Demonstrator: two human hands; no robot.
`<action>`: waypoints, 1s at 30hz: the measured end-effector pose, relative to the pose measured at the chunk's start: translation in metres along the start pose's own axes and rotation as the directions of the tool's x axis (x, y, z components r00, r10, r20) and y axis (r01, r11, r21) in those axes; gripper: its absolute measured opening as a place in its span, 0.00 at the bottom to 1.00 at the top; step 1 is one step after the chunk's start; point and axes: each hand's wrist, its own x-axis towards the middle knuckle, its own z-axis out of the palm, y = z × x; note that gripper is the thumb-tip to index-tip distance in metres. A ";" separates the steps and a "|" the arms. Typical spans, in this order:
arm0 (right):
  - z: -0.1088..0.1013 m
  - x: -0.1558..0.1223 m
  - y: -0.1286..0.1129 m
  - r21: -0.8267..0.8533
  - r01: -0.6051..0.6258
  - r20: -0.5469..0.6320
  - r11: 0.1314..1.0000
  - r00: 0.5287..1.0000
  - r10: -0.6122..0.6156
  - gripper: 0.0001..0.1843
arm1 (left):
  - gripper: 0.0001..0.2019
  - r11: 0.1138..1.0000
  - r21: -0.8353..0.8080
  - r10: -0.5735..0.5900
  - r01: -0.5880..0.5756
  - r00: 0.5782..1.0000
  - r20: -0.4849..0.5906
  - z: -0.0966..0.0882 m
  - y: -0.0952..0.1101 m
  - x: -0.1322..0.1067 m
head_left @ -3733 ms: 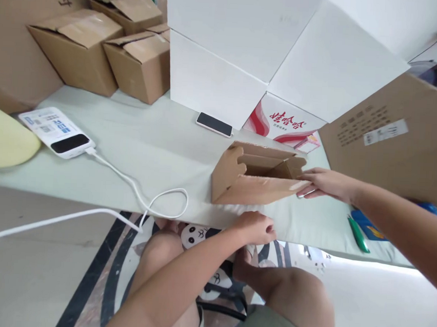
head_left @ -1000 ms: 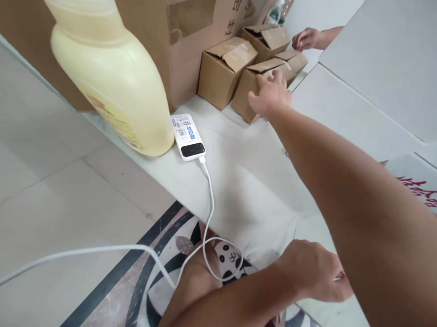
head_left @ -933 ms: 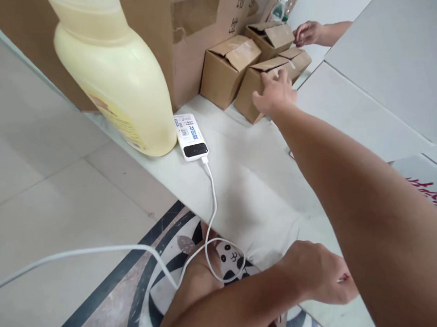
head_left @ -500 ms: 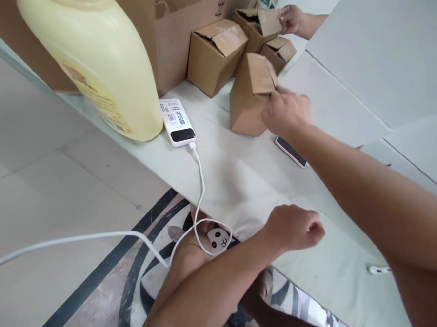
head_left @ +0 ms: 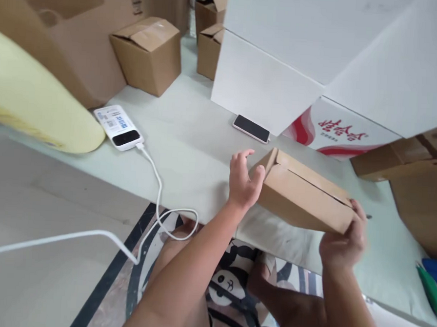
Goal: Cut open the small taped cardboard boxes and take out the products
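Observation:
A brown cardboard box (head_left: 304,199) is tilted over the near side of the table in the head view, its flap seam facing up. My right hand (head_left: 346,238) grips its right end, with the fingers wrapped round the edge. At the opposite end is my left hand (head_left: 244,180), open, thumb and fingers apart. Its thumb lies close against the box's left corner, and I cannot tell whether they touch. A phone (head_left: 251,128) rests flat on the table just beyond the box.
Large white cartons (head_left: 266,83) rise behind the phone. Small brown boxes (head_left: 151,57) stand at the back left, near a yellow jug (head_left: 34,100). A white power bank (head_left: 116,126) trails a cable (head_left: 160,189) over the table's edge (head_left: 129,190). A green object (head_left: 431,292) lies far right.
My right hand has brought the box away from the other boxes, toward me and rightward. My left hand has risen and opened from a fist. The other person's hand is out of view.

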 end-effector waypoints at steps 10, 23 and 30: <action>-0.007 -0.007 0.028 0.171 -0.187 -0.073 0.967 0.977 0.202 0.38 | 0.31 0.940 -0.306 -0.038 0.150 0.938 0.344 0.056 -0.022 -0.002; -0.045 -0.006 0.039 0.382 -0.087 -0.058 0.920 0.991 0.118 0.27 | 0.36 0.885 -0.341 -0.108 0.316 0.853 0.511 0.058 0.001 0.002; -0.051 0.002 0.067 0.322 -0.344 -0.007 0.882 0.931 0.366 0.21 | 0.28 0.848 -0.364 -0.175 0.385 0.852 0.493 0.051 0.013 -0.004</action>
